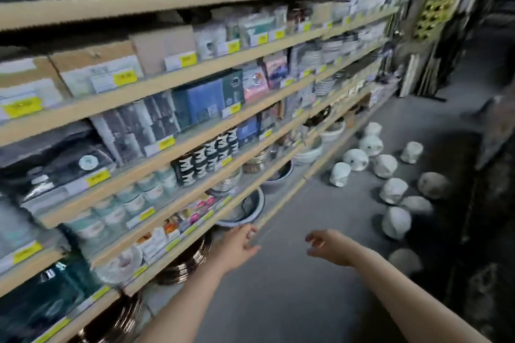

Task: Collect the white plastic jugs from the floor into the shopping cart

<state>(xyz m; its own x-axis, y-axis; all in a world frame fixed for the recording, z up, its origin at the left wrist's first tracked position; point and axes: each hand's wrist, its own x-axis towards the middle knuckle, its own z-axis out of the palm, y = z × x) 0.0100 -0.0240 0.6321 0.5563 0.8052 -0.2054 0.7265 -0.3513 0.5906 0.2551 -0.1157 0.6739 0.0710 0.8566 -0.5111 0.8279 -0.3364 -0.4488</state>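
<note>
Several white plastic jugs lie scattered on the grey floor ahead and to the right, among them one near the shelf base (340,174), one in the middle (393,191) and a nearer one (396,222). My left hand (239,245) reaches forward low beside the shelf edge, fingers relaxed and empty. My right hand (327,246) is stretched out over the floor, fingers loosely curled, holding nothing. Both hands are well short of the jugs. No shopping cart is in view.
A long wooden shelf unit (178,131) full of boxed goods, bowls and plates runs along the left. Bowls (245,209) sit on its lowest level. A dark rug or mat (473,203) borders the jugs on the right. Dark display racks (434,36) stand at the far end.
</note>
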